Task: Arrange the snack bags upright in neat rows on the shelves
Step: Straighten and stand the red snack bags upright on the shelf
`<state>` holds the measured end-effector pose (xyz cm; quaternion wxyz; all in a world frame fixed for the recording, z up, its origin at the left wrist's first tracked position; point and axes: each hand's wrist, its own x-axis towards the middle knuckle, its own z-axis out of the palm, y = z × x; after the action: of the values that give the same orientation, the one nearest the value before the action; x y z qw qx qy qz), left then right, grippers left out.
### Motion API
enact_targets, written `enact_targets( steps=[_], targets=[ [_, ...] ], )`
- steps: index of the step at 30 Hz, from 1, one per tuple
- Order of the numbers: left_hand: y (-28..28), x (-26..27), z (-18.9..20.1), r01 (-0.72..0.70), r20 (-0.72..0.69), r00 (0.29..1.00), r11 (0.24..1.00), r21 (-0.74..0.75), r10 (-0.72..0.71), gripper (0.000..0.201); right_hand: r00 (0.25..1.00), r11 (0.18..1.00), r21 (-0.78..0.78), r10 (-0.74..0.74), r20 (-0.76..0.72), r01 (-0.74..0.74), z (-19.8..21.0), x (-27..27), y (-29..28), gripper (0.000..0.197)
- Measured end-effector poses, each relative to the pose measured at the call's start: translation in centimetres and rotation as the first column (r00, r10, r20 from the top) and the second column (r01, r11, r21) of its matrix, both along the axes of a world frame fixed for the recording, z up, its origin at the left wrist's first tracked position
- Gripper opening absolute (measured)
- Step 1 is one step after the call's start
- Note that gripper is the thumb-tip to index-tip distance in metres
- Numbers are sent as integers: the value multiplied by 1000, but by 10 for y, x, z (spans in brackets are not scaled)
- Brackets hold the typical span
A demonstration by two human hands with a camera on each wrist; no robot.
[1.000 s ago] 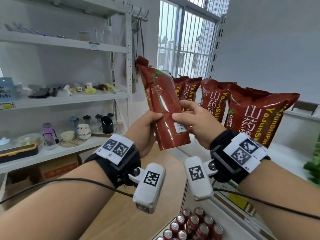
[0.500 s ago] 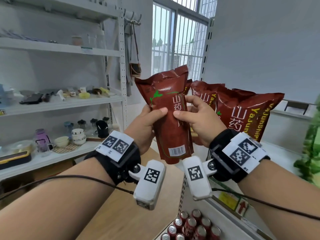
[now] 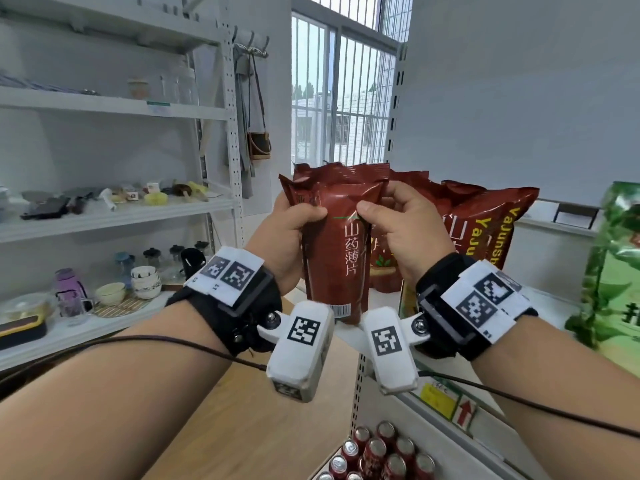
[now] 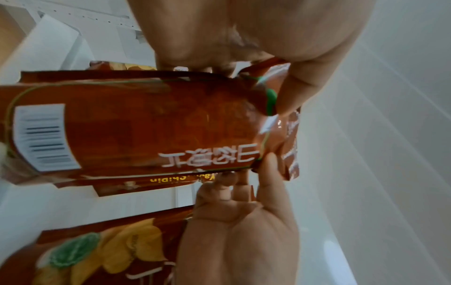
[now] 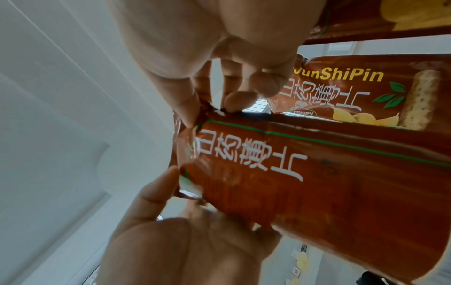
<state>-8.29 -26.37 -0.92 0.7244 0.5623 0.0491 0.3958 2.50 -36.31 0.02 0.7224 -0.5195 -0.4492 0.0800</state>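
Observation:
I hold a dark red snack bag upright in front of me, its white-lettered front toward me. My left hand pinches its upper left corner and my right hand pinches its upper right corner, thumbs on the front. In the left wrist view the bag lies sideways, barcode at the left. The right wrist view shows the bag with both thumbs at its crimped top. Its bottom sits by the white shelf's front edge, hidden behind the wrist cameras. Several matching red bags stand behind it.
A green snack bag stands at the right end of the shelf. Red cans fill the shelf below the price rail. A white rack of household items lines the left wall, and a barred window is ahead.
The bag turned from tilted with its back showing to upright with its front toward me, and came lower. Both hands slid from its middle up to its top corners.

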Motion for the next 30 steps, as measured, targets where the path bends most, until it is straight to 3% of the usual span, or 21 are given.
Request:
enact_targets(
  steps=[2, 9, 20, 22, 24, 26, 28, 30],
  targets=[
    [0, 1, 5, 4, 10, 1000, 998, -70, -3, 14, 999, 1000, -24, -17, 33, 18, -2, -1, -2, 19],
    [1, 3, 7, 91, 28, 996, 969, -229, -87, 57, 997, 995, -86, -57, -52, 52, 2, -7, -3, 28],
    [-6, -4, 6, 101, 32, 995, 985, -138, -98, 40, 993, 994, -58, -96, -75, 91, 0, -3, -2, 26],
    [-7, -6, 4, 112, -9, 994, 990, -91, -113, 32, 988, 993, -41, -115, -99, 112, -1, -1, -1, 25],
    [-6, -8, -1, 101, -81, 991, 994, -42, -104, 41, 986, 991, -37, -133, -98, 130, -1, -1, 0, 26],
    [-4, -10, -4, 50, -147, 988, 999, -3, -50, 42, 984, 989, -41, -147, -103, 143, -2, -2, 1, 17],
    [-2, -10, -5, -52, -153, 987, 999, -6, 50, 26, 983, 990, -52, -137, -122, 132, -6, -3, 1, 6],
    [0, -9, -5, -122, -137, 983, 993, -3, 120, 17, 986, 983, -109, -154, -58, 147, -13, -7, 2, 22]
  ],
)
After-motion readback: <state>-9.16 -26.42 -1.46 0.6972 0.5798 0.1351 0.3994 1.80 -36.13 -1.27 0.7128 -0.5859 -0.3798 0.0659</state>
